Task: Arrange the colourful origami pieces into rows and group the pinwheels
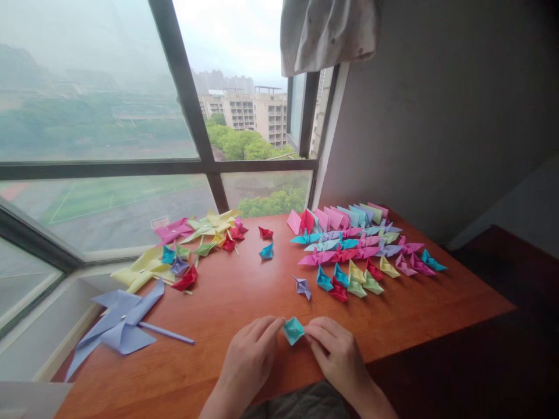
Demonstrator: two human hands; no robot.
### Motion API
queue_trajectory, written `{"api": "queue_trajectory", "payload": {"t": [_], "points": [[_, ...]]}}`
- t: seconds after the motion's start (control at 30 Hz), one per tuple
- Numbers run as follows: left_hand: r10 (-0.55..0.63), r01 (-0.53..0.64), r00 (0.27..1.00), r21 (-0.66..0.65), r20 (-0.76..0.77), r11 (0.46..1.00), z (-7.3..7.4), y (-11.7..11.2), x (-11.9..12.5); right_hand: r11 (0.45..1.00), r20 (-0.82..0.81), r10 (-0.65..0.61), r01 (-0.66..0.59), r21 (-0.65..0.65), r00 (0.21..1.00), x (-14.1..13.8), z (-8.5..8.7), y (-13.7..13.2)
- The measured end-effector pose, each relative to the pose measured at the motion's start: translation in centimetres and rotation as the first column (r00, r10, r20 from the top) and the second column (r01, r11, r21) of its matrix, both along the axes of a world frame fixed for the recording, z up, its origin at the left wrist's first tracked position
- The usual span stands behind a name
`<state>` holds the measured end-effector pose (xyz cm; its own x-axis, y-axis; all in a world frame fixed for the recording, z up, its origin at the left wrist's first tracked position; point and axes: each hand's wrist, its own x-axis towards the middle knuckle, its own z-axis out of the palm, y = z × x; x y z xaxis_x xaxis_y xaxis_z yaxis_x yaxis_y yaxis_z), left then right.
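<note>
Over the near part of the wooden table (209, 329), holds a small teal paper boat (293, 331) by both tips, pinched in the fingers of the left hand (253, 352) at one end and of the right hand (338, 349) at the other. Has just beyond it a lone lilac folded piece (301, 287), then rows of paper cranes (318, 258) to the right and a lilac pinwheel (123, 320) to the left
</note>
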<state>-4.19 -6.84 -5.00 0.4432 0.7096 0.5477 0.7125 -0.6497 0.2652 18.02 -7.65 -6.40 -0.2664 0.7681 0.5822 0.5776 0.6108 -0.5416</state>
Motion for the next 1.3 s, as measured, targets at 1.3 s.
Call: {"api": "queue_trajectory", "payload": {"t": [1.3], "points": [[-0.133, 0.140, 0.990, 0.139, -0.053, 0.980, 1.1, -1.8, 2.4, 0.620, 0.223, -0.781, 0.679, 0.394, 0.583, 19.6, -2.9, 4.2]]}}
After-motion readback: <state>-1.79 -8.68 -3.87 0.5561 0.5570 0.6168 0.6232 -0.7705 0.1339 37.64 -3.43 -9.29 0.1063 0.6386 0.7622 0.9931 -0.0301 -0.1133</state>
